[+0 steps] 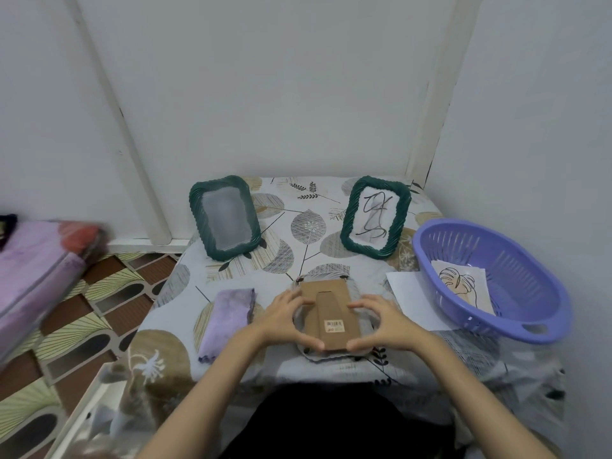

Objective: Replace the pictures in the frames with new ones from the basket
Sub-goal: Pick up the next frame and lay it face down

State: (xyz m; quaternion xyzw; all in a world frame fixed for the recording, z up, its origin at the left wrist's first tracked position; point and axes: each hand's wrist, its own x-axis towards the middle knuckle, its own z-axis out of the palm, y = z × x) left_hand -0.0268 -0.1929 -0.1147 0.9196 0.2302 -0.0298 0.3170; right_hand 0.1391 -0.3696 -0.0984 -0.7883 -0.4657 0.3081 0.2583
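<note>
Nearest us, our left hand (287,321) and right hand (376,324) cup a face-down picture frame with a brown cardboard back and fold-out stand (328,314), thumbs pressing its near edge and fingers curled narrow over its sides; we judge this grip steadies the frame so the backing can be worked loose or seated. It lies flat on the leaf-patterned tablecloth (298,233), glass side down, presumably so the back is reachable. Just left of the left hand rests a folded lilac cloth (228,318), likely kept handy for wiping glass. Right of the right hand a white sheet of paper (410,299) lies partly under the purple plastic slotted basket (490,279), which holds a leaf line drawing (462,288), our supply of new pictures. Beyond the hands stand two dark green rope-edged frames: the left one (225,217) looks blank, the right one (376,217) shows a black scribble drawing, both propped upright facing us.
</note>
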